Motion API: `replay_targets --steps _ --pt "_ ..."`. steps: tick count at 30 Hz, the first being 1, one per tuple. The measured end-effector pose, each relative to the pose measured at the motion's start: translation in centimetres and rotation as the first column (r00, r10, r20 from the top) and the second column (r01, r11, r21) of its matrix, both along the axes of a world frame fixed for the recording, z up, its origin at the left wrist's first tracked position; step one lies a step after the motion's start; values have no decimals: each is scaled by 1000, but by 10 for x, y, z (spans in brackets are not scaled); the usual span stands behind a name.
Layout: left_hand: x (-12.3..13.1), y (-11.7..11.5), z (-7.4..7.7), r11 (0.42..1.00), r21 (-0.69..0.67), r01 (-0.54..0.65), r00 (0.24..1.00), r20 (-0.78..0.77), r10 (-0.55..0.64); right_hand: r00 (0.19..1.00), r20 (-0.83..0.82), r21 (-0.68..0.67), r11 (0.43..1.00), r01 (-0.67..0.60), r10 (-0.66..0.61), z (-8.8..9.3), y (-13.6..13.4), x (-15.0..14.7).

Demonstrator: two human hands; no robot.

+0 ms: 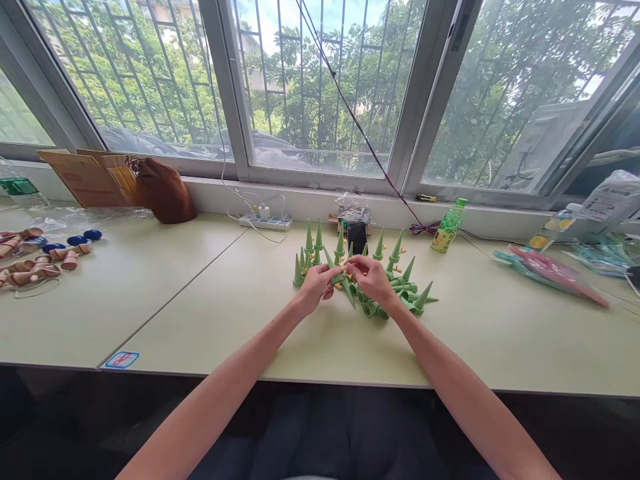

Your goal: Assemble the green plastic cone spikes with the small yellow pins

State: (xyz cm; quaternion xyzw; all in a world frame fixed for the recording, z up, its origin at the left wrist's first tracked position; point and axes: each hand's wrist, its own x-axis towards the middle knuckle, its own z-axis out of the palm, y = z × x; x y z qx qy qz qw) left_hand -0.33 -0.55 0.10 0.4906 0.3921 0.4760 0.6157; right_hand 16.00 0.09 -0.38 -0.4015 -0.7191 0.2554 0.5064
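Note:
My left hand (319, 287) is closed round a green pointed plastic cone piece (345, 288) held over the table, its tips angled up left and down right. At that piece, the fingers of my right hand (370, 277) pinch a small yellow part (344, 269); its exact shape is too small to tell. Several green cones (309, 243) stand upright behind and to the left of my hands, some with yellow bits at their sides. Beside my right hand lies a heap of green cones (400, 293), several on their sides with hollow round ends facing me.
A dark phone (357, 238) stands behind the cones. Further right are a green drink bottle (449, 227) and pink plastic packaging (560, 273). A power strip (265, 221) lies by the window. Wooden toy pieces (37, 270) and a brown pouch (164, 191) are at the left.

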Motion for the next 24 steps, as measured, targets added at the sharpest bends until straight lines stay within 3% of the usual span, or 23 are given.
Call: replay_targets --steps 9,18,24 --pt "-1 -3 4 996 81 25 997 -80 -18 1000 8 -22 999 -27 27 2 -2 1" --pt "-2 -4 3 987 157 38 989 -144 -16 991 94 9 995 99 -100 0 1 1" --pt "-3 -4 2 982 184 50 985 -171 -18 987 117 22 994 105 -106 2 -1 0"
